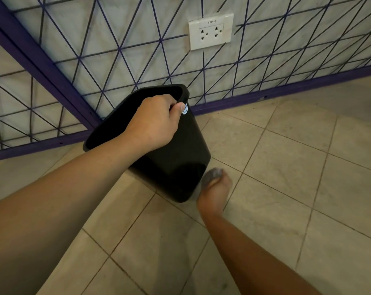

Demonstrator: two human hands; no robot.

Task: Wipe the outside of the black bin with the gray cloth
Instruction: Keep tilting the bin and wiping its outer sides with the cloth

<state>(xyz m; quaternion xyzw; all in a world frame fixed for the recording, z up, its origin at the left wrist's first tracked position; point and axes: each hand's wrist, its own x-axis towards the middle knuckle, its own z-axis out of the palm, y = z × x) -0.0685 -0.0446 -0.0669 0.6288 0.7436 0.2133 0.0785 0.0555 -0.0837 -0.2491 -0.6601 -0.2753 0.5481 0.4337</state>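
Beige tiled floor (286, 167); purple-lined wall (116, 39) (white socket (210, 31) mounted).

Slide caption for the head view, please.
Left hand holds the tilted black bin by its rim; right hand holds gray cloth near its base.

Printed "BPP-2" along the top of the white wall socket plate (210, 31), above its two outlets. On the black bin (159, 145), a small round white-and-blue sticker (184, 109) near the rim, lettering too small to read.

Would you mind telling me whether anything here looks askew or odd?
Only the black bin: it is tilted, not upright, because the left hand grips its rim while the right hand holds the gray cloth near its base.
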